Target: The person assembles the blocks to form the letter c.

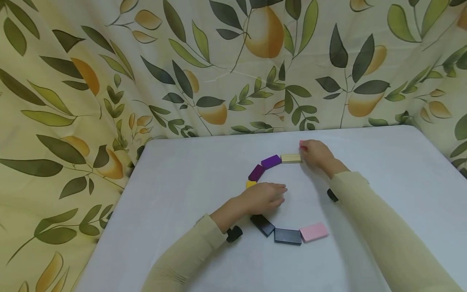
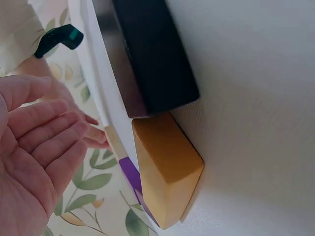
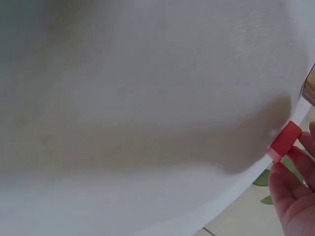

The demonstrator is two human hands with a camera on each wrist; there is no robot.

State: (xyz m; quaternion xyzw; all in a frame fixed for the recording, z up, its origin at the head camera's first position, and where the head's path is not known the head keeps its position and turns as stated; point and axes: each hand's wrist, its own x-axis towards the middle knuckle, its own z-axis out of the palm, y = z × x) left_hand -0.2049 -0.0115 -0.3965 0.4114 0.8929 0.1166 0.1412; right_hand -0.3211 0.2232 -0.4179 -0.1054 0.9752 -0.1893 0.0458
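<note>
My right hand point(image 1: 316, 153) pinches a small red block point(image 3: 286, 141) at its fingertips, beside the right end of a cream block point(image 1: 290, 158). In the head view only a bit of the red block shows past the fingers. My left hand point(image 1: 263, 198) hovers over the left side of a curved row of blocks, fingers extended and holding nothing. Below its palm in the left wrist view, a yellow-orange block point(image 2: 170, 162) meets a black block point(image 2: 157, 59) end to end; the hand partly hides this stretch in the head view.
Further along the curve lie a violet block point(image 1: 271, 162) and a dark purple block point(image 1: 256, 173). Nearer me are a black block point(image 1: 262, 225), a dark grey block point(image 1: 288, 236) and a pink block point(image 1: 314, 232). A patterned curtain point(image 1: 219, 73) hangs behind the white table point(image 1: 182, 174).
</note>
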